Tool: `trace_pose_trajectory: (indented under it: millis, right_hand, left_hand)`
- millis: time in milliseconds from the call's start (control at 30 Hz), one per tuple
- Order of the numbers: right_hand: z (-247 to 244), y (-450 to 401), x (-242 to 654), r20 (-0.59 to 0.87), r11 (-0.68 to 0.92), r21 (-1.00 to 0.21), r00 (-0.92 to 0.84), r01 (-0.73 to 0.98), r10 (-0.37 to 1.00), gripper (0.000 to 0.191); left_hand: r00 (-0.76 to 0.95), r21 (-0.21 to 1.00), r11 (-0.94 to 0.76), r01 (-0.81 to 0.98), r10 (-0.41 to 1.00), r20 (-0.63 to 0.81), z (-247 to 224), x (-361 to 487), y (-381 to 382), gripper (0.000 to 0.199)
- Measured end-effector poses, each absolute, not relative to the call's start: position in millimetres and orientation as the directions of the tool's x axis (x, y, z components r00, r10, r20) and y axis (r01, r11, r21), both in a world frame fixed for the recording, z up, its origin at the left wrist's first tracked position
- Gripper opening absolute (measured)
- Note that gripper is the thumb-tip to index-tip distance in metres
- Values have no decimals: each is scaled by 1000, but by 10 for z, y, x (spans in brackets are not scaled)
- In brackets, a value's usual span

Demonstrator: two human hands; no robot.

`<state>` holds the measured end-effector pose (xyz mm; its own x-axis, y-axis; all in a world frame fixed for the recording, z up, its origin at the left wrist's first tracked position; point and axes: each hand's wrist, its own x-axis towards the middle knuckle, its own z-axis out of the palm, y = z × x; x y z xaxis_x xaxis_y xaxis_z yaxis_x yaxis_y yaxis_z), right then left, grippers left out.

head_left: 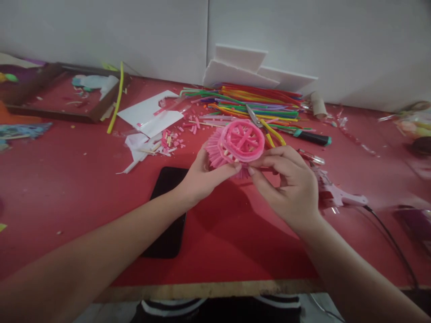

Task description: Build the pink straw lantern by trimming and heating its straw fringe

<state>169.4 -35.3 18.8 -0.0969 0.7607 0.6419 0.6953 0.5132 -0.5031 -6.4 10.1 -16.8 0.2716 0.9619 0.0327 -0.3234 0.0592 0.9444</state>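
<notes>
A pink craft piece (243, 140) is held up over the red table in the middle of the head view. It has a round ring with crossed spokes on top and a fringe of pink strips around its left and lower side. My left hand (205, 177) grips it from the left, thumb along its near edge. At its lower right edge, my right hand (286, 179) pinches with thumb and forefinger; the fingertips touch the craft piece. Whether a small bit sits between those fingertips, I cannot make out. Part of the fringe is hidden behind my fingers.
Behind lie many-coloured pipe cleaners (259, 98), yellow-handled scissors (261, 123) and a black-and-teal cutter (313, 137). A pink glue gun (343, 197) with a cord is at right. A black phone (168, 233), pink scraps (170, 141), white paper (148, 110) and a brown tray (50, 114) stand left.
</notes>
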Motion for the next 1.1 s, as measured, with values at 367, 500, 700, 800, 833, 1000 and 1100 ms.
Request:
trace_pose_trajectory:
  millis: [367,500,700,800,833,1000,1100]
  right_hand:
    - [210,-337,1737,664,550,-434,-160,713,731,11]
    - [213,-336,1739,647,562,-466,-170,684,743,14]
    - [209,-334,1729,656,563,-450,-171,693,735,13]
    - [202,-329,1727,659,540,-447,-146,713,738,13]
    - [198,-326,1727,664,536,-449,-135,715,736,12]
    - [179,-320,1728,669,531,-463,-114,710,735,11]
    - [187,-324,1725,667,537,-466,-119,703,735,11]
  left_hand:
    - [227,950,69,-306,974,2,-185,-73,95,74]
    - [223,952,101,-288,974,-36,-170,-82,80,75]
    - [188,930,153,-333,978,-94,-139,-66,78,70]
    - [215,911,212,-353,966,-141,-117,-57,100,67]
    - [225,907,229,-354,962,-155,-112,-56,108,68]
    - [231,910,214,-355,963,-136,-124,-64,133,71]
    - [252,908,221,-355,958,-135,-135,-75,124,67]
